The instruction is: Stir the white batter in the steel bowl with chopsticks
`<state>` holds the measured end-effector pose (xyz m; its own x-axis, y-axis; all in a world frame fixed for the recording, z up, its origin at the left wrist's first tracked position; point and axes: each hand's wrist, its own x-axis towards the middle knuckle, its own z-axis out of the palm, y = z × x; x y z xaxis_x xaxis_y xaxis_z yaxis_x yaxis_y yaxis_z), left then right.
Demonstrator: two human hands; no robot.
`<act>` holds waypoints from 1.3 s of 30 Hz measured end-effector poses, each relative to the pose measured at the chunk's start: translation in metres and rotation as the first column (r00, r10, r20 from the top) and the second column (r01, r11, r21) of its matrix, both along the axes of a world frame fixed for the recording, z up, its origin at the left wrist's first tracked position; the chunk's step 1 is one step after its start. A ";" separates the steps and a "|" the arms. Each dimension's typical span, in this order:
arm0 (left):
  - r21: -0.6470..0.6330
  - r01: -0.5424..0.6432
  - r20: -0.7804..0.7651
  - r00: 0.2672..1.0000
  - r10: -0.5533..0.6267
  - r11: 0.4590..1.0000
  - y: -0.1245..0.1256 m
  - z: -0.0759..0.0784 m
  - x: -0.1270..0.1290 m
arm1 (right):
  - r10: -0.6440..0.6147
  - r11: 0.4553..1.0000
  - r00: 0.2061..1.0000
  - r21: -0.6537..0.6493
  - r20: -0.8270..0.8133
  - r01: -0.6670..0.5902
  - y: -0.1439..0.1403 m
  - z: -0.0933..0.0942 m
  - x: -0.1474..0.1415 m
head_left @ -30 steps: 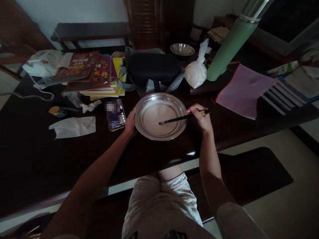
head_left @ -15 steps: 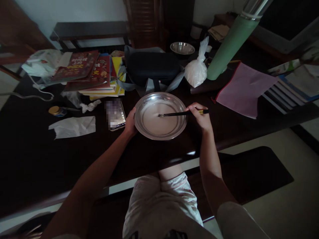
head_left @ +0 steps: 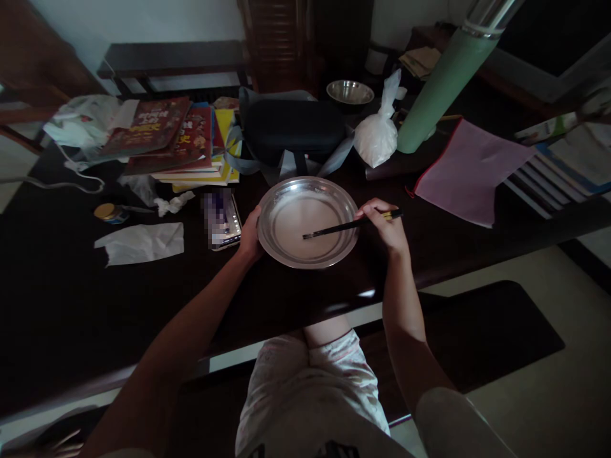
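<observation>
Gripping the near-left rim of the steel basin [head_left: 281, 245], our left hand [head_left: 250, 236] curls closed on its edge. The basin sits on the dark table [head_left: 71, 299], just beside a phone [head_left: 223, 219], holding a pale liquid. Our right hand [head_left: 387, 226] pinches black chopsticks [head_left: 344, 226] whose tips dip into the liquid near the basin's middle. Behind stand a tied white bag [head_left: 377, 137] and stacked books [head_left: 181, 140].
</observation>
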<state>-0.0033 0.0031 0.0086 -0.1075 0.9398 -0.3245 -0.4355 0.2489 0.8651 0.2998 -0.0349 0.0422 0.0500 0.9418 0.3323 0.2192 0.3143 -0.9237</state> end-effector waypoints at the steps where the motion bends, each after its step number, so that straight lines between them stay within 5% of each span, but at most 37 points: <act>1: 0.000 0.002 0.000 1.000 -0.002 1.000 0.000 0.000 0.000 | 0.024 1.000 1.000 0.003 0.020 -0.024 0.000 0.000 0.000; 7: 0.028 0.012 -0.026 1.000 -0.011 1.000 0.001 -0.002 0.000 | -0.076 0.997 0.997 0.020 -0.009 0.077 0.001 -0.001 0.002; 12: 0.012 -0.011 -0.023 1.000 0.011 1.000 0.002 -0.003 -0.001 | 0.024 0.999 0.998 0.021 0.057 -0.025 0.001 -0.001 0.001; 16: -0.001 0.000 0.003 1.000 0.000 1.000 0.001 -0.002 -0.001 | -0.080 0.996 0.997 0.035 -0.015 0.080 0.001 -0.001 0.003; 21: -0.036 -0.023 0.020 1.000 0.024 0.999 0.002 -0.003 0.000 | 0.043 0.999 0.998 0.028 0.035 -0.044 0.001 -0.001 0.002; 26: -0.005 -0.021 -0.013 1.000 0.021 1.000 0.003 -0.005 -0.001 | -0.069 0.996 0.997 0.056 -0.038 0.071 0.001 -0.003 0.003; 31: -0.007 -0.011 0.014 1.000 0.011 1.000 0.003 -0.006 -0.002 | 0.045 0.998 0.998 0.034 0.031 -0.046 0.002 -0.002 0.001; 36: -0.019 -0.017 0.029 0.999 0.018 1.000 0.003 -0.007 -0.002 | -0.056 0.997 0.998 0.052 -0.036 0.057 0.002 -0.003 0.002; 39: -0.041 -0.024 0.041 0.999 0.026 0.999 0.002 -0.003 -0.001 | 0.016 1.000 1.000 0.027 0.002 -0.016 0.002 -0.002 0.002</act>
